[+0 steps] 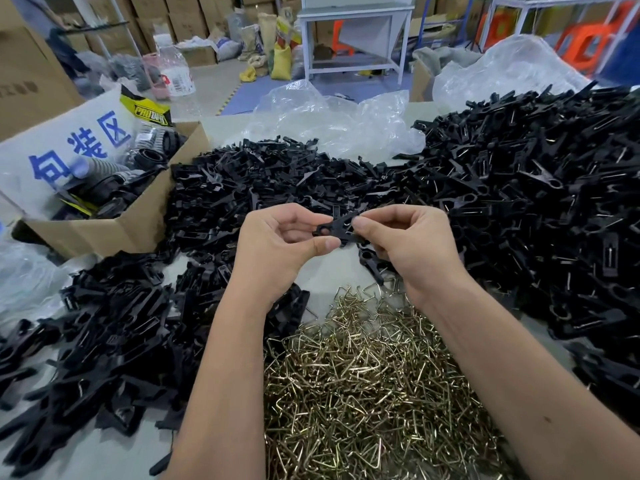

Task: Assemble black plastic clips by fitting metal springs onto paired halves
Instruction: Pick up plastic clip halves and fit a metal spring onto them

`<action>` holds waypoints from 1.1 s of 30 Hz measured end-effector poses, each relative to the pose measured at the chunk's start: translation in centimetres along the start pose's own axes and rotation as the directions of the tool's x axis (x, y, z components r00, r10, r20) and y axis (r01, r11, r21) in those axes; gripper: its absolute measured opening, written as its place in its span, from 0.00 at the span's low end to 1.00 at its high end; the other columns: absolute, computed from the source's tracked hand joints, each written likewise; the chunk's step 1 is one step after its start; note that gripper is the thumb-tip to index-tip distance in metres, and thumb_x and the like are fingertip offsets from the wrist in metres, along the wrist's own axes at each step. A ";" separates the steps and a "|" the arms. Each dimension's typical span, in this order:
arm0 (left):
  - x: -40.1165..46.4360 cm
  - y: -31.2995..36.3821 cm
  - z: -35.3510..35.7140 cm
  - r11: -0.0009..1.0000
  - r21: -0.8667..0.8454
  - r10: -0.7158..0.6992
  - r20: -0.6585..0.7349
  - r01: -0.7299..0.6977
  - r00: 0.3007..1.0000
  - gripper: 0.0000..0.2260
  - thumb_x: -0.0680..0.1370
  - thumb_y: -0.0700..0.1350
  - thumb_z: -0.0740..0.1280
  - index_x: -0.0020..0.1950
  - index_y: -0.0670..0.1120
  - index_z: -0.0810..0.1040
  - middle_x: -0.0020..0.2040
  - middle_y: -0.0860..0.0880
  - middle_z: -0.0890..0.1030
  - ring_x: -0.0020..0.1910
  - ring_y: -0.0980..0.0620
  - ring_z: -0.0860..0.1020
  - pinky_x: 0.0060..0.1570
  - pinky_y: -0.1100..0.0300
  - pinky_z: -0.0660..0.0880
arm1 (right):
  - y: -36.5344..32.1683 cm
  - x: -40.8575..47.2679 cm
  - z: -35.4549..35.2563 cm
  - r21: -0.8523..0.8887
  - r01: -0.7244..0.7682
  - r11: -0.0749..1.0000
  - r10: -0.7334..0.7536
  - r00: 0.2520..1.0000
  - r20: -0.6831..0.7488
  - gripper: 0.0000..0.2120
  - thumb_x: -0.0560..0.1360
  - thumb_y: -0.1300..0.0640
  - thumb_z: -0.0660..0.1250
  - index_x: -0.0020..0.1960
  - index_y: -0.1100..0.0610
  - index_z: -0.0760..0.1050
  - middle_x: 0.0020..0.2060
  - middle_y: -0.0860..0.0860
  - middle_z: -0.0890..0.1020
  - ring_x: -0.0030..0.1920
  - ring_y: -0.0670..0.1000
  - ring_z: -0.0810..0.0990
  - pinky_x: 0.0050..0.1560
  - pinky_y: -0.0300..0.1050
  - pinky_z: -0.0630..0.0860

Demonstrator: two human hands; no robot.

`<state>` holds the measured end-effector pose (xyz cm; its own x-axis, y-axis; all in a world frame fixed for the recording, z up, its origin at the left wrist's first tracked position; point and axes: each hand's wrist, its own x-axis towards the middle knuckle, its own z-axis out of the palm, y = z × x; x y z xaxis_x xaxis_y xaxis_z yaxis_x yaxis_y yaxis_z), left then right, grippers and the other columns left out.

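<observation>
A table (322,278) is almost buried. Gold wire springs (367,382) lie heaped at 6 o'clock, between the two forearms. Loose black halves (263,174) are piled at 11 to 12 o'clock, with more (104,334) at 8 o'clock. A far bigger heap of clips (540,188), many showing wire, fills 1 to 4 o'clock. An open carton (138,216) sits at 10 o'clock with a white bag (59,150) printed in blue and black ringed parts inside. Clear plastic sheeting (339,116) lies crumpled at 12 o'clock, and a water bottle (178,72) stands beyond the carton. Nothing comes between the camera and the hands.

The clip (337,228) is held in the air at the centre, above the bare patch of table just past the springs. The left hand (277,244) pinches its 9 o'clock end, thumb tip underneath and fingers curled above. The right hand (412,244) pinches the 3 o'clock end between thumb and forefinger, hiding that end. The middle of the clip shows between the two grips.

Its long axis runs roughly 8 to 2 o'clock, the round-holed end toward the left hand, the notched prongs rising toward the right. Whether a spring is on it cannot be told.
</observation>
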<state>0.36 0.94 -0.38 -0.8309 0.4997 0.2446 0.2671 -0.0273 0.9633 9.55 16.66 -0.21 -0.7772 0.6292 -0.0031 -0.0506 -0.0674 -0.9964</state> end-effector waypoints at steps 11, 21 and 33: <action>-0.4 0.6 -0.2 0.978 -0.209 0.014 0.042 -0.005 0.999 0.13 0.62 0.35 0.80 0.46 0.43 0.87 0.44 0.41 0.88 0.43 0.46 0.87 0.45 0.60 0.83 | -0.4 0.0 -0.6 0.321 -0.335 0.886 0.216 0.910 0.354 0.09 0.60 0.56 0.82 0.36 0.55 0.83 0.35 0.51 0.82 0.29 0.45 0.75 0.28 0.35 0.73; -0.7 0.9 -0.1 0.974 -0.223 0.075 0.173 -0.035 0.982 0.12 0.65 0.37 0.81 0.44 0.52 0.88 0.47 0.45 0.87 0.49 0.46 0.85 0.54 0.53 0.81 | -0.2 -0.8 -1.3 0.327 -0.685 0.651 0.262 0.607 0.750 0.24 0.65 0.53 0.80 0.58 0.61 0.80 0.40 0.54 0.81 0.36 0.47 0.81 0.26 0.34 0.79; -0.3 0.4 0.0 0.930 -0.366 0.071 0.242 0.024 0.968 0.17 0.66 0.39 0.80 0.49 0.48 0.76 0.42 0.40 0.75 0.53 0.40 0.77 0.54 0.52 0.76 | -1.0 -0.5 -1.6 0.367 -0.806 0.464 0.061 0.442 0.895 0.17 0.72 0.65 0.77 0.60 0.64 0.82 0.36 0.59 0.77 0.31 0.48 0.79 0.25 0.34 0.78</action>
<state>0.67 0.77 -0.04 -0.6670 0.6914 0.2778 0.0500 -0.3304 0.9425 10.95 17.65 0.67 -0.9081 -0.4184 0.0133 0.3728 -0.8227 -0.4292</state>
